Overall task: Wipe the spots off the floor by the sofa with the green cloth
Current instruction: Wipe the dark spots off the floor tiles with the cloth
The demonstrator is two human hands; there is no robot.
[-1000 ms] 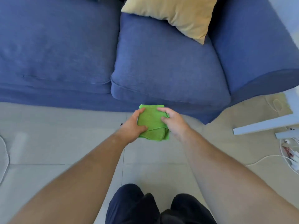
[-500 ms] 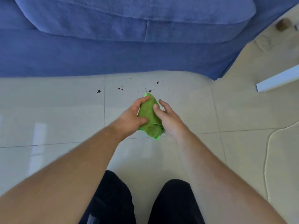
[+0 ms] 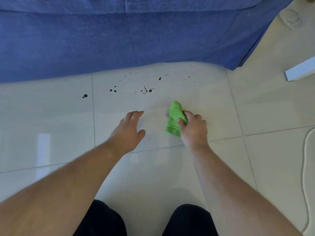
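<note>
My right hand grips the bunched green cloth, which hangs close above the pale tiled floor. My left hand hovers open with spread fingers, apart from the cloth and to its left. Several dark spots and thin streaks lie on the tile just beyond both hands, near the base of the blue sofa. More dark drops sit left of them, and one drop lies farthest left across a tile joint.
The sofa front fills the top of the view. A white furniture leg or board lies at the right edge. A white cable curves along the floor at far right. My dark-clothed knees are at the bottom.
The view has dropped lower toward the floor. My left hand has let go of the cloth and moved left; the right hand alone holds it, shifted right of the spots.
</note>
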